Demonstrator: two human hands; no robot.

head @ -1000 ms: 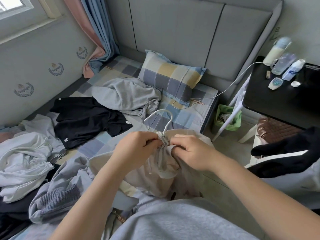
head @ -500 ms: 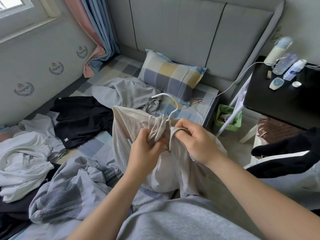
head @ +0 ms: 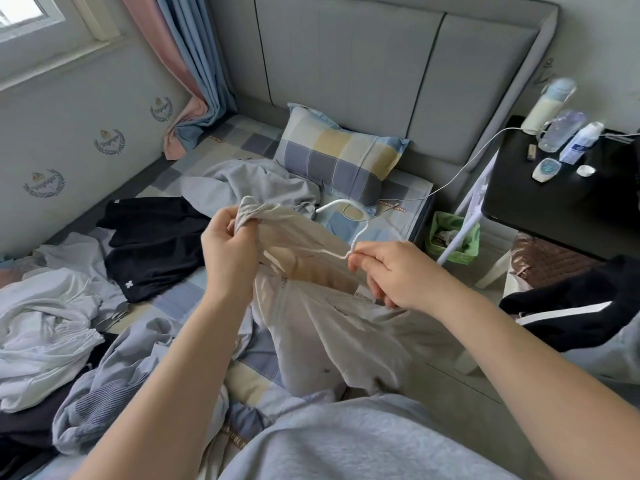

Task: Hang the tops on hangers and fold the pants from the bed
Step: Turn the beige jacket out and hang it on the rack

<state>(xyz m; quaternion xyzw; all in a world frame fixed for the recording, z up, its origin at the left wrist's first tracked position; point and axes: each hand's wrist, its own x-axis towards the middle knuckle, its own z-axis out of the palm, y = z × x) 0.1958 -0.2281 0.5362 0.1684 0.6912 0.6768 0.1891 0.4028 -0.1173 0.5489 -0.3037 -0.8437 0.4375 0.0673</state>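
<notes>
A: Where is the beige top [head: 329, 323] found?
B: It is held up over the bed [head: 398, 216], in front of the person, with its lower part draped down toward the lap. A zip is seen on its front.
A: How is it held?
B: A bunched edge of the cloth is gripped by the left hand [head: 230, 251], fingers curled round it. The white hanger [head: 346, 216] is pinched at the foot of its hook by the right hand [head: 391, 275]. Little else of the hanger can be made out.
A: What else is laid on the bed?
B: A black garment [head: 152, 244] and a grey garment [head: 249, 185] are spread beyond the hands. A checked pillow [head: 339, 150] is propped at the headboard, and white clothes [head: 45, 323] are heaped at the left.
</notes>
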